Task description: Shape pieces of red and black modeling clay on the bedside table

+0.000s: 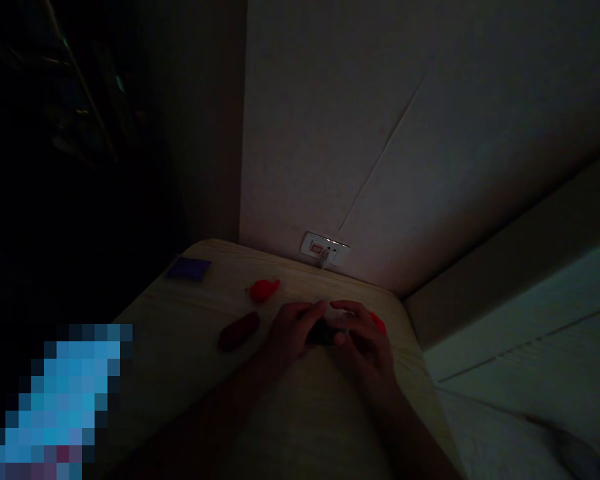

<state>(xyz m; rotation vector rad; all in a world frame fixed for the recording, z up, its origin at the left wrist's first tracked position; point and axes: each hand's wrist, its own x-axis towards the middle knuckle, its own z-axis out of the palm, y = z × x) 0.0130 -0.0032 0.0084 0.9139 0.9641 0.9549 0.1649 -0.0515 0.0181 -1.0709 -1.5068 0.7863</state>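
Both hands meet over the wooden table, around a small black object (pixel 323 333) whose kind the dim light hides. My left hand (pixel 293 327) is closed on its left side, thumb on top. My right hand (pixel 365 340) curls at its right side with bent fingers; a faint clear piece may lie near the fingertips, too dark to make out. Partly behind the right hand shows a bright red thing (pixel 379 323). Left of my hands lie a dark red oblong case (pixel 239 331) and a red item in what looks like clear wrapping (pixel 264 291).
The pale wooden tabletop (pixel 220 400) ends at a wall (pixel 330 133) with a socket plate (pixel 325 248) holding a plug. A purple flat packet (pixel 189 269) lies at the back left corner. A pixelated blue patch covers the lower left. A light wooden panel (pixel 530 320) stands right.
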